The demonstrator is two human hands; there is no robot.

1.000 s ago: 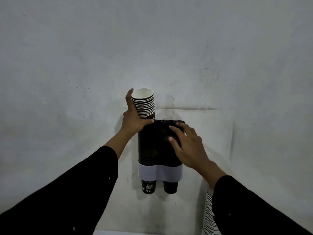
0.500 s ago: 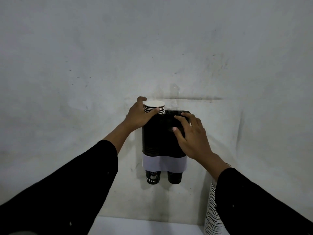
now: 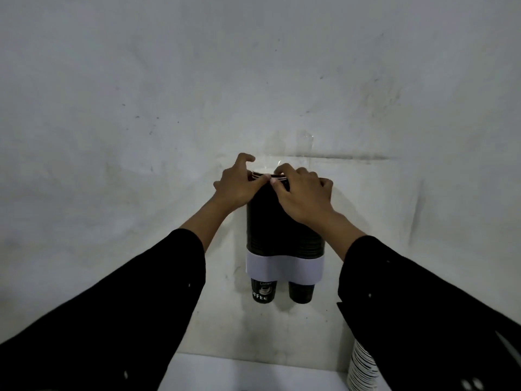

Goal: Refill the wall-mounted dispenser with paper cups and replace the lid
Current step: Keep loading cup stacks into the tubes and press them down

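A dark two-tube cup dispenser (image 3: 270,230) with a white band (image 3: 284,268) hangs on the wall. A black "Coffee" cup (image 3: 263,291) and a plain black cup (image 3: 301,292) poke out below it. Only the top rims of the paper cup stack (image 3: 260,174) show above the left tube. My left hand (image 3: 239,183) curls around those rims from the left. My right hand (image 3: 303,193) lies over the dispenser's top right, its thumb touching the rims. I cannot make out the lid under the right hand.
A tall stack of spare paper cups (image 3: 362,365) stands at the bottom right, partly behind my right sleeve. A white surface (image 3: 253,373) lies below the dispenser. The grey wall (image 3: 253,80) fills everything else.
The cup stack has sunk into the left tube until only its rims show. My left hand followed it down, and my right hand moved left to the stack's top.
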